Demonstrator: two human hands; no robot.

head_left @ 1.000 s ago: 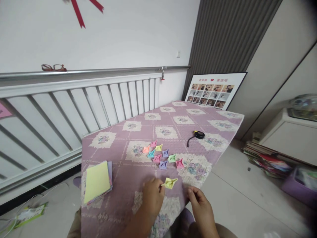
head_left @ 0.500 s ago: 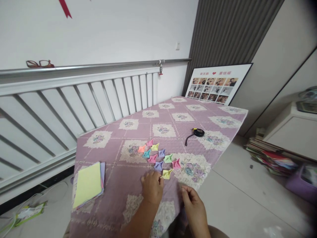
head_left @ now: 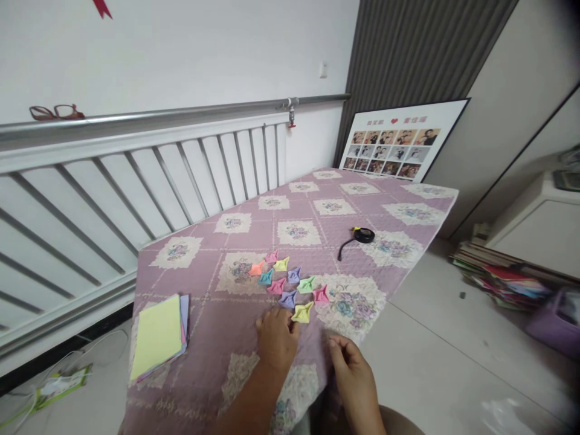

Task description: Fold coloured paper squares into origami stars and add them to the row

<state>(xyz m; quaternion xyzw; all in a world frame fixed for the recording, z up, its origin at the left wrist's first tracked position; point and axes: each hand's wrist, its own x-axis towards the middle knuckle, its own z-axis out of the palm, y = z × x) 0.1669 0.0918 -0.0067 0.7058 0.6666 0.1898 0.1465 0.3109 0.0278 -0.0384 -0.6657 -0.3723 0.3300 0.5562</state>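
My left hand (head_left: 276, 339) rests on the tablecloth with its fingers curled. Its thumb and forefinger close on the left tip of a yellow folded paper boat (head_left: 302, 312). Behind and beside that boat sit several more small folded paper boats in loose rows, among them a purple one (head_left: 287, 299), a hot pink one (head_left: 321, 294), a green one (head_left: 306, 284) and an orange one (head_left: 257, 268). My right hand (head_left: 353, 368) hangs at the table's near right edge, thumb and fingers pressed together, with nothing showing between them.
A stack of coloured paper sheets (head_left: 156, 335), yellow on top, lies at the table's left. Farther back is a black tape measure (head_left: 364, 235) with a strap. A white radiator (head_left: 212, 172) borders the left side, and a photo board (head_left: 394, 148) leans behind the table.
The view has shifted slightly. My left hand stays at the yellow paper boat, and my right hand keeps its pinched pose by the table edge.
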